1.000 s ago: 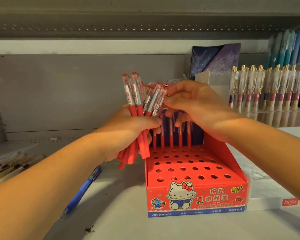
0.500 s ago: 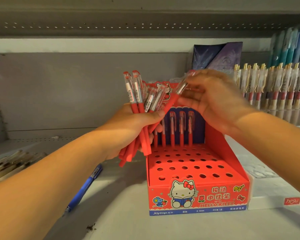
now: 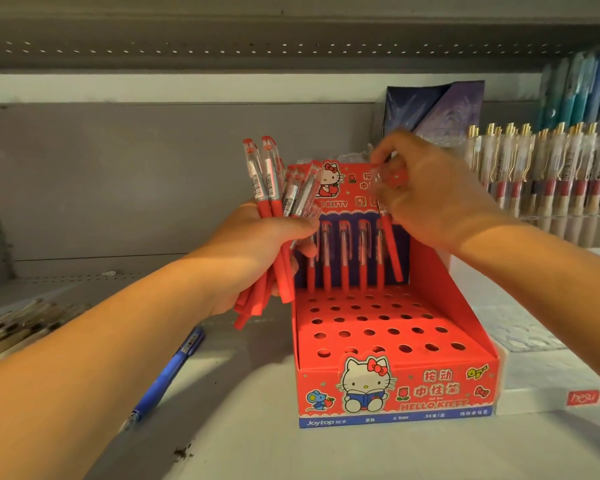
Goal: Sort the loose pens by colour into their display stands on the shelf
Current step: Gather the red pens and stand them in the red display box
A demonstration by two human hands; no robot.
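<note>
Pinching the clear capped end between curled fingertips, the right hand [image 3: 440,199] holds a single red pen [image 3: 392,251] nearly upright. Its cap is up and its red barrel points down, leaning slightly right, at the right end of the back row of the red display stand [image 3: 395,386]. Other red pens [image 3: 343,261] stand upright in that row. The left hand [image 3: 257,244] grips a bundle of red pens [image 3: 269,188], caps up, just left of the stand. A blue pen [image 3: 167,375] lies diagonally on the shelf [image 3: 257,445].

Left hand [image 3: 253,247] grips a bundle of red pens [image 3: 271,216]; right hand [image 3: 426,199] pinches one red pen [image 3: 390,244] over the red stand [image 3: 395,386]
</note>
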